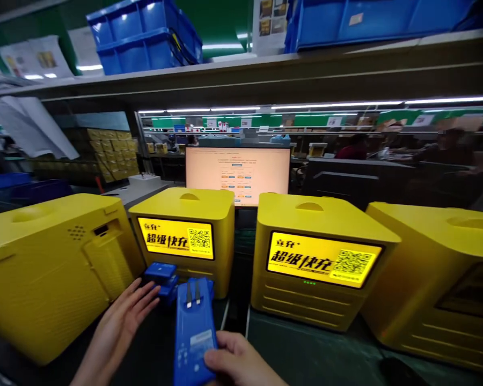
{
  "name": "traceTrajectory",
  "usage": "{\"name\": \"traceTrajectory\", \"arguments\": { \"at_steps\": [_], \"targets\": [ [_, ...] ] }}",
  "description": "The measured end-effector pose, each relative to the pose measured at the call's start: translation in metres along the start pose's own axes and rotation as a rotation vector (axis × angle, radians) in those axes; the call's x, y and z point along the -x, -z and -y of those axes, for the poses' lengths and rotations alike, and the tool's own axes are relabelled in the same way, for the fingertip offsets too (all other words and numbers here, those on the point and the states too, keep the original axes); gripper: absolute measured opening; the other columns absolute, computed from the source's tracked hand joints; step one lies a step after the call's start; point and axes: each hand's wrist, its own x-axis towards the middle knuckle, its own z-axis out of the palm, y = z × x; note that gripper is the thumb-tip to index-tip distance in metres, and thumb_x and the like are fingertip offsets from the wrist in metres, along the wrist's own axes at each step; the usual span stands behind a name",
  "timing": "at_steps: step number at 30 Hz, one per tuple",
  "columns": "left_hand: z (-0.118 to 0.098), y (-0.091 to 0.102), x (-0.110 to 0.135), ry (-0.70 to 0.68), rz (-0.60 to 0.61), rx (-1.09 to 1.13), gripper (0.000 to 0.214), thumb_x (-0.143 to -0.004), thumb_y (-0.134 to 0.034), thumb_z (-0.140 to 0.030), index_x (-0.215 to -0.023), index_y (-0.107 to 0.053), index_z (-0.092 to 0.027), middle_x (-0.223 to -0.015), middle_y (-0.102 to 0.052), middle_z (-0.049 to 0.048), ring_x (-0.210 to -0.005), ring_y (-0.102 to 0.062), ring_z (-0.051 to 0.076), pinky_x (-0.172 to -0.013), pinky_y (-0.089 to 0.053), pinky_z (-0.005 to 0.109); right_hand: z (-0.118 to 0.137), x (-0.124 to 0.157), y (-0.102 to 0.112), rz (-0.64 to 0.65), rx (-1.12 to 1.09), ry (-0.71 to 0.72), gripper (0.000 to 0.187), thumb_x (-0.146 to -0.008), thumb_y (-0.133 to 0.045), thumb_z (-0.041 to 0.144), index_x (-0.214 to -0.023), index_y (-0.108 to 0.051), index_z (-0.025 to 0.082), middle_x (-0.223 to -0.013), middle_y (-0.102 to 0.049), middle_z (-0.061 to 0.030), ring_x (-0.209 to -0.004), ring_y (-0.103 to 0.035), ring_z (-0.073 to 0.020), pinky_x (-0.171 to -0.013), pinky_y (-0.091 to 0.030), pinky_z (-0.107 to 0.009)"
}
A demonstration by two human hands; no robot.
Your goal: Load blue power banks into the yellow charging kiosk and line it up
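closest to me, the person's right hand [243, 358] had its fingers clamped on a blue power bank [195, 335], thumb pressed on the face, the thing tipped up above the counter [301, 348] with two short cables [193, 295] showing near its far end. the left hand [123, 316] was empty, its fingers extended and slightly apart, just beside a small pile of blue power banks [161, 272]; i couldn't tell whether the fingertips touched it.

the step in hand, as i judged it, was handling that one power bank with the right hand alone. the next move called for a steady grip and care for the cables; the left hand would have had to close before it could hold anything.

behind the pile stood a yellow cabinet [223, 246] with a lit screen [176, 237], flanked by a yellow cabinet turned sideways [44, 279] and, to the right, another lit yellow cabinet [306, 308]. farther back a monitor [261, 166] glowed, below a shelf [241, 75] with blue bins [140, 51].
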Motion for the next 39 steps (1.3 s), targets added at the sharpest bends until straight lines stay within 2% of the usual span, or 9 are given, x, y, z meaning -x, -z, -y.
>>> {"name": "traceTrajectory", "arguments": {
  "at_steps": [4, 8, 15, 19, 22, 28, 33, 36, 39],
  "targets": [
    [0.016, 0.017, 0.029, -0.029, 0.031, -0.305, 0.065, -0.054, -0.080, -0.043, -0.108, -0.058, -0.016, -0.103, -0.065, 0.0107, -0.094, -0.061, 0.028, -0.064, -0.057, 0.028, -0.022, -0.036, -0.029, -0.118, -0.175, 0.074, 0.069, -0.053, -0.079, 0.054, -0.100, -0.055, 0.010, -0.080, -0.069, -0.0130, -0.059, -0.067, -0.0197, -0.048, -0.049, -0.019],
    [0.024, 0.013, 0.042, -0.091, 0.079, -0.458, 0.062, -0.047, -0.077, -0.062, -0.089, -0.066, -0.017, -0.091, -0.069, 0.0072, -0.089, -0.062, 0.028, -0.074, -0.054, 0.028, -0.024, -0.053, -0.047, -0.088, -0.210, 0.119, 0.073, -0.054, -0.079, 0.056, -0.103, -0.054, 0.008, -0.083, -0.069, -0.0149, -0.057, -0.067, -0.0190, -0.046, -0.049, -0.019],
    [0.037, -0.001, 0.042, -0.112, 0.160, -0.441, 0.045, -0.057, -0.073, -0.048, -0.090, -0.064, -0.019, -0.091, -0.068, 0.0048, -0.086, -0.062, 0.026, -0.079, -0.052, 0.032, -0.014, -0.045, -0.042, -0.149, -0.210, 0.144, 0.070, -0.054, -0.078, 0.055, -0.101, -0.054, 0.010, -0.073, -0.069, -0.0108, -0.053, -0.066, -0.0188, -0.043, -0.049, -0.018],
    [0.053, -0.001, 0.036, -0.059, 0.054, -0.360, 0.046, -0.041, -0.073, -0.035, -0.082, -0.061, -0.019, -0.075, -0.068, 0.0034, -0.081, -0.063, 0.029, -0.077, -0.052, 0.035, -0.009, -0.044, -0.049, -0.142, -0.221, 0.137, 0.074, -0.049, -0.079, 0.058, -0.097, -0.054, 0.007, -0.074, -0.069, -0.0135, -0.050, -0.065, -0.0164, -0.041, -0.048, -0.016],
    [0.060, -0.004, 0.034, -0.059, 0.032, -0.323, 0.041, -0.043, -0.068, -0.037, -0.079, -0.059, -0.019, -0.072, -0.068, 0.0033, -0.081, -0.063, 0.029, -0.077, -0.051, 0.036, -0.011, -0.041, -0.051, -0.158, -0.248, 0.128, 0.074, -0.050, -0.079, 0.057, -0.098, -0.054, 0.008, -0.076, -0.070, -0.0124, -0.054, -0.066, -0.0161, -0.043, -0.050, -0.016],
    [0.067, -0.012, 0.037, -0.095, 0.131, -0.481, 0.041, -0.048, -0.064, -0.035, -0.086, -0.061, -0.018, -0.089, -0.068, 0.0069, -0.093, -0.061, 0.031, -0.087, -0.048, 0.039, -0.008, -0.048, -0.039, -0.235, -0.249, 0.199, 0.074, -0.054, -0.079, 0.056, -0.105, -0.050, 0.010, -0.082, -0.070, -0.0120, -0.061, -0.067, -0.0183, -0.050, -0.053, -0.021],
    [0.068, -0.025, 0.039, -0.346, 0.338, -0.793, 0.030, -0.081, -0.050, -0.045, -0.096, -0.058, -0.020, -0.100, -0.063, 0.0072, -0.094, -0.058, 0.025, -0.083, -0.047, 0.036, 0.019, -0.062, -0.025, -0.389, -0.426, 0.383, 0.073, -0.043, -0.086, 0.034, -0.104, -0.049, 0.018, -0.099, -0.066, -0.0077, -0.101, -0.062, -0.0234, -0.088, -0.049, -0.030],
    [0.061, -0.041, 0.036, -0.598, 0.417, -1.037, 0.022, -0.090, -0.040, -0.035, -0.097, -0.056, -0.022, -0.098, -0.059, 0.0057, -0.095, -0.055, 0.022, -0.083, -0.045, 0.035, 0.014, -0.044, 0.006, -0.470, -0.282, 0.467, 0.070, -0.049, -0.084, 0.037, -0.109, -0.051, 0.020, -0.106, -0.063, -0.0077, -0.108, -0.057, -0.0237, -0.095, -0.043, -0.032],
    [0.054, -0.055, 0.028, -0.789, 0.497, -1.248, 0.020, -0.092, -0.037, -0.027, -0.096, -0.055, -0.020, -0.096, -0.057, 0.0064, -0.093, -0.052, 0.022, -0.081, -0.043, 0.037, -0.007, -0.004, 0.056, -0.545, 0.004, 0.446, 0.065, -0.051, -0.082, 0.047, -0.104, -0.058, 0.019, -0.096, -0.067, -0.0103, -0.093, -0.063, -0.0276, -0.080, -0.050, -0.037]
  ]
}}
